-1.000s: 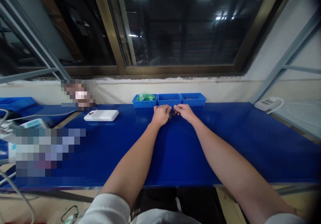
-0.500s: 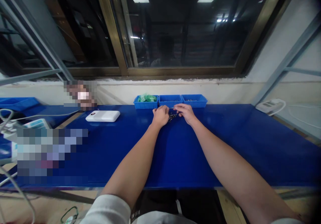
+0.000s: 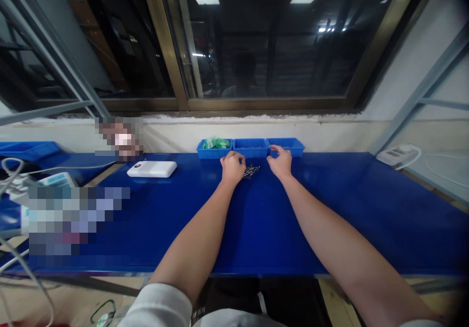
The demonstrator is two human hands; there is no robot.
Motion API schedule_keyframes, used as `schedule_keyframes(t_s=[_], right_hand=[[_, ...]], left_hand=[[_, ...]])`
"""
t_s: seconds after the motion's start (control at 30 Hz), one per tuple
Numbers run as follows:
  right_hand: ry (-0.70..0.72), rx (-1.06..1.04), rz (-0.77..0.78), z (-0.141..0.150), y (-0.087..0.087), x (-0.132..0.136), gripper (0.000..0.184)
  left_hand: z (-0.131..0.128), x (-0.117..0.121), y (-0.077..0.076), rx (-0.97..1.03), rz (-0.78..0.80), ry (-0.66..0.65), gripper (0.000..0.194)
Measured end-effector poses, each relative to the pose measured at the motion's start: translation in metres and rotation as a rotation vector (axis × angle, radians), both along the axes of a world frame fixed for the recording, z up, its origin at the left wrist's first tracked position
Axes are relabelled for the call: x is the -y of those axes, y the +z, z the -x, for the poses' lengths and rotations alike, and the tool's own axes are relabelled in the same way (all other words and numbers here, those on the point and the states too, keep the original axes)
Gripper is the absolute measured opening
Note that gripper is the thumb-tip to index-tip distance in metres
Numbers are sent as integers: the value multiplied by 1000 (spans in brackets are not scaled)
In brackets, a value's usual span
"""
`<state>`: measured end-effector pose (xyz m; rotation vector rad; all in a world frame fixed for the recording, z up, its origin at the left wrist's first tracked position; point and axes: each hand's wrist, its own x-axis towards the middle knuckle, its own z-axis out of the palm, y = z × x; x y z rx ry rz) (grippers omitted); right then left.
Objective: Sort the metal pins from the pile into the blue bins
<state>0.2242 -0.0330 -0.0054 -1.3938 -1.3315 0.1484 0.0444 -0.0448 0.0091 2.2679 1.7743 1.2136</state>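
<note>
My left hand [image 3: 233, 167] is closed in front of the blue bins, its thumb and fingers curled together. Whatever it holds, if anything, is too small to make out. A small heap of thin metal pieces like screws [image 3: 251, 172] lies on the blue table just right of it. On the other side of the heap, my right hand [image 3: 280, 163] is open, thumb and forefinger apart with nothing visible between them. Its fingertips are at the front of the right blue bin [image 3: 296, 149]. The middle blue bin [image 3: 250, 152] has small pieces at its bottom.
Green plastic packets [image 3: 217, 143] fill the left blue bin [image 3: 205, 154]. A white power bank [image 3: 152, 169] rests on the blue table [image 3: 176, 209] to the left. At the far right is a white power strip [image 3: 397, 154] with a cable. A window [image 3: 274, 48] rises behind.
My right hand has moved right, away from my left hand, and its fingers have spread. The thin piece between the two hands no longer shows. My left hand stays nearly in place.
</note>
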Motion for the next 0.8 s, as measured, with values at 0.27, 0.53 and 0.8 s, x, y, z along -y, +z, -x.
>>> schedule_keyframes(t_s=[0.27, 0.53, 0.8], right_hand=[[-122, 215, 47, -1, -5, -2, 61], [-52, 310, 60, 0, -5, -2, 51], [388, 514, 123, 17, -5, 6, 22]], left_hand=[[2, 1, 1, -36, 43, 30, 6], [6, -2, -2, -41, 99, 105, 12], [5, -9, -10, -63, 252, 28, 31]])
